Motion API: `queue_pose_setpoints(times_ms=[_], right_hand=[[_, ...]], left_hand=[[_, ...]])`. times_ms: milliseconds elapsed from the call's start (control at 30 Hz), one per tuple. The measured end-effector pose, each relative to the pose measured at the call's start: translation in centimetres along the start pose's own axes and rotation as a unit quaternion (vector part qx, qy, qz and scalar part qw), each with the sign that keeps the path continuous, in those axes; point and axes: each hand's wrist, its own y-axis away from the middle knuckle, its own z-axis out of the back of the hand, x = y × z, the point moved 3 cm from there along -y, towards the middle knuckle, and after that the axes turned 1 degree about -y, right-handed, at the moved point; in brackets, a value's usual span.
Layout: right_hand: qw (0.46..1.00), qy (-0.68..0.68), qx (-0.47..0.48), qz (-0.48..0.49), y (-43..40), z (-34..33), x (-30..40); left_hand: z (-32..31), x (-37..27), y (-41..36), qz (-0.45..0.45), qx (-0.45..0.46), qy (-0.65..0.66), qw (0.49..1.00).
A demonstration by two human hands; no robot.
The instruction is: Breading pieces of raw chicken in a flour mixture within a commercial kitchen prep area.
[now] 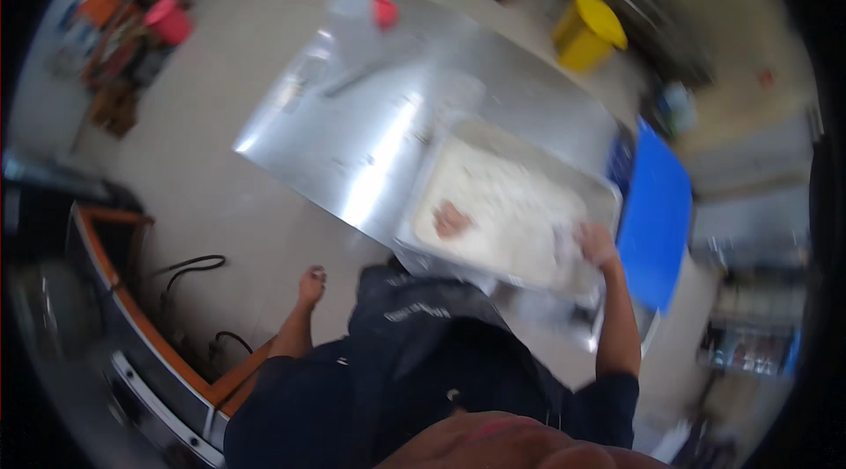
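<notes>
A large rectangular tub (605, 201) stands on the near right part of a stainless steel table (317, 158). White, flour-like powder (509, 198) fills much of it. A blurred pinkish-brown lump (451, 219) lies on the powder, towards the tub's left end. My right hand (596, 244) is inside the tub at its right end, fingers bent downward. Beside those fingers is a pale, blurred patch, and I cannot tell whether they grip anything. Away from the table, my left hand (312, 284) hangs over the floor at my left side, its fingers curled; nothing shows clearly in it.
A translucent container with a red lid (383, 13) is at the table's far end. Past the right edge are a blue panel (654, 218) and a yellow bin (587, 33). An orange-trimmed unit (158, 330) stands at my left, with black cables (198, 262) near it.
</notes>
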Motion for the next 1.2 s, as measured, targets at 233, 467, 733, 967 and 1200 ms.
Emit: queue_pose_setpoints(times_ms=[233,467,733,967,1200], right_hand=[[0.611,-0.636,-0.209,-0.424,4.7,10.5,-0.1],[0.616,-0.469,-0.11,-0.623,21.6,7.4,-0.3],[0.742,-0.312,-0.007,-0.594,28.6,-11.1,-2.2],[0.739,-0.297,-0.114,-0.594,25.4,-13.6,-0.4],[0.648,-0.43,-0.21,-0.593,24.1,-18.0,-0.5]], left_hand=[[0.7,0.9,1.2,0.058,0.105,0.015,0.993],[-1.6,0.2,5.3,0.07,0.107,-0.033,0.991],[-5.2,-3.2,6.1,0.045,0.058,0.0,0.997],[-11.7,-5.8,11.7,0.003,0.113,-0.04,0.993],[-14.3,-3.8,15.6,0.027,0.119,0.0,0.992]])
